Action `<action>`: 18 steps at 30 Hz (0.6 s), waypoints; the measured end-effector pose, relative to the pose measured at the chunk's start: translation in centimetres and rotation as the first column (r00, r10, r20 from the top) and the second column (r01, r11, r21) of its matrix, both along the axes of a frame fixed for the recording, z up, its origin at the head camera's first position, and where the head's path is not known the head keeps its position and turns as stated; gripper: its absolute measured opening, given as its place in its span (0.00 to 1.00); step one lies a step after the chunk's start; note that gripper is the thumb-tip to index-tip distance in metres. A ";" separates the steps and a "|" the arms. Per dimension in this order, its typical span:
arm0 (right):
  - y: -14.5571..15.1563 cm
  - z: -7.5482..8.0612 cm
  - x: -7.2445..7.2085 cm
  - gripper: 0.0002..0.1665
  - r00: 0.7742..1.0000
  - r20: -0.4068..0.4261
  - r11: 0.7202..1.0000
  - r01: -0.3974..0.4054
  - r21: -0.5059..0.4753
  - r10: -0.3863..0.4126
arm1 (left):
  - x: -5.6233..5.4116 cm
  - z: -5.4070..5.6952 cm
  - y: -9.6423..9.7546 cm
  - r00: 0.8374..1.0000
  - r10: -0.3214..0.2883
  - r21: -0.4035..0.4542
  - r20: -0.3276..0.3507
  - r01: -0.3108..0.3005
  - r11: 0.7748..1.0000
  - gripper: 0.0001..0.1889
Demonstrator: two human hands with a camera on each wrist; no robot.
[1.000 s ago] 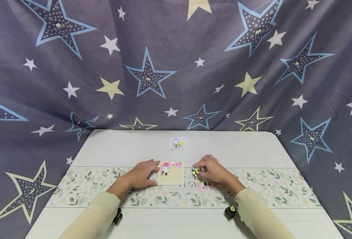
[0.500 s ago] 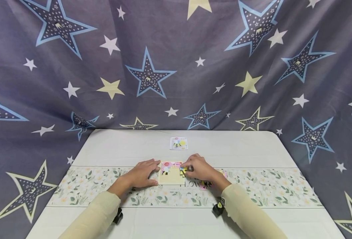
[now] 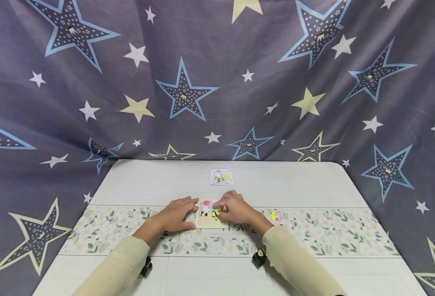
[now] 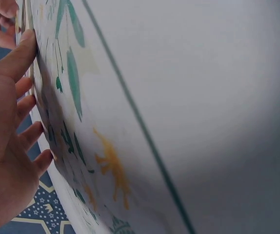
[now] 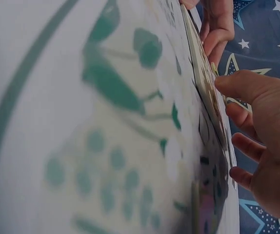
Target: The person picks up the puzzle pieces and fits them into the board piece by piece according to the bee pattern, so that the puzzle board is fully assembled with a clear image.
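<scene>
A shallow square puzzle tray (image 3: pixel 207 225) lies on the table with printed pieces along its top and left. My left hand (image 3: pixel 176 214) rests flat beside it, fingers spread, thumb and fingertips at its left edge. Between the thumb and fingers of my right hand (image 3: pixel 236 209) is a yellow, blue and black puzzle piece (image 3: pixel 216 212), held over the middle of the tray. That hand covers the tray's right part. In the right wrist view the tray (image 5: pixel 204 73) shows edge-on, with my right thumb and fingers close over its surface.
A picture card with a bee (image 3: pixel 221 177) lies behind the tray. Loose yellow and pink puzzle pieces (image 3: pixel 275 216) lie to the right, partly behind my right forearm. A floral band (image 3: pixel 332 234) crosses the white tablecloth (image 3: pixel 202 275). A starry curtain (image 3: pixel 217 82) hangs at the back.
My right hand has carried the puzzle piece leftward, from beside the loose pieces to over the tray. More loose pieces show at the right. My left hand stays at the tray's edge.
</scene>
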State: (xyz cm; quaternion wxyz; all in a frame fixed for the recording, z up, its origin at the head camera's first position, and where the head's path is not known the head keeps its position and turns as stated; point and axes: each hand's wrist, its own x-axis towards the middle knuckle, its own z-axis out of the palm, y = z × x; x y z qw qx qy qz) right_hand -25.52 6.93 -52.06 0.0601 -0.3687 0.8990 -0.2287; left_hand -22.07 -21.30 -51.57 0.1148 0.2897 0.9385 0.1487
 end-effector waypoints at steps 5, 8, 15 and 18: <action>-1.0 -0.1 0.0 0.20 1.000 -0.017 1.000 0.003 0.029 -0.002 | 0.0 -0.1 0.0 1.000 0.002 0.001 0.000 -0.002 1.000 0.34; -1.4 -0.2 0.1 0.20 1.000 -0.016 0.999 0.015 0.045 -0.015 | -0.1 -0.2 0.0 1.000 0.001 0.002 0.003 -0.001 1.000 0.34; -1.8 -0.4 0.2 0.19 0.999 -0.034 0.998 0.041 0.044 -0.039 | -0.1 -0.3 -0.1 1.000 0.004 -0.004 -0.003 -0.004 1.000 0.35; -1.9 -0.3 0.2 0.18 0.998 -0.027 0.997 0.056 0.050 -0.054 | -0.1 -0.2 -0.1 1.000 0.000 0.003 -0.005 0.000 1.000 0.34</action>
